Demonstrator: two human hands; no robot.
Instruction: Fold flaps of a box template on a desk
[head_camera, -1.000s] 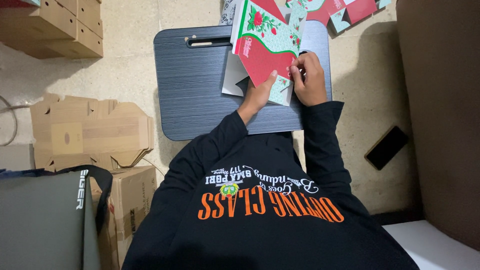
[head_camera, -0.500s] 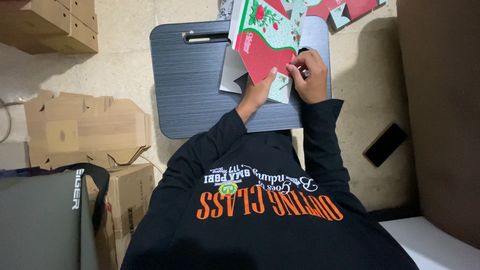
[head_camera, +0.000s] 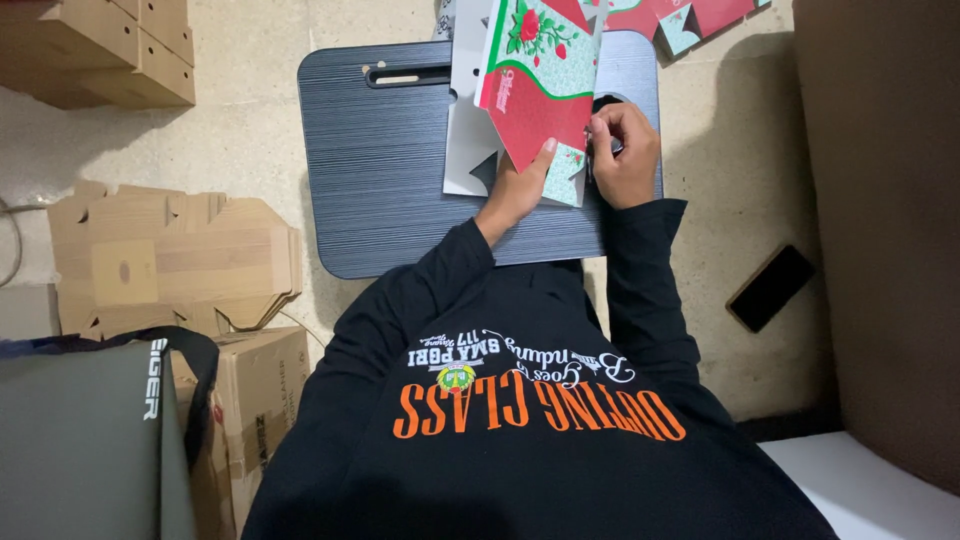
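From the head camera, looking straight down, a person in a black long-sleeved shirt with orange and white lettering sat at a dark grey lap desk (head_camera: 400, 190) set on a pale tiled floor (head_camera: 250, 110). A flat printed carton blank (head_camera: 535, 85), red and pale green with a rose pattern and a grey unprinted inner side, lay across the far right part of the desk, partly lifted toward the person.

The left hand (head_camera: 518, 185) gripped the blank's near edge, thumb on top of the red panel and fingers hidden beneath it, so it was clamped on the cardboard. The right hand (head_camera: 622, 150) was curled, fingers drawn together at the blank's right edge beside a small pale green flap; something small and dark showed between the fingers, but what it was could not be made out, nor whether the hand pinched the flap itself.

More printed blanks (head_camera: 700, 18) of the same red and green lay past the desk's far right corner. To the left, flattened brown cardboard boxes (head_camera: 170, 260) lay stacked on the floor, with assembled brown boxes (head_camera: 100, 50) at the upper left. A black phone (head_camera: 771, 287) lay on the floor to the right, well apart from the desk. A dark bag with a strap (head_camera: 90, 430) sat at the lower left.
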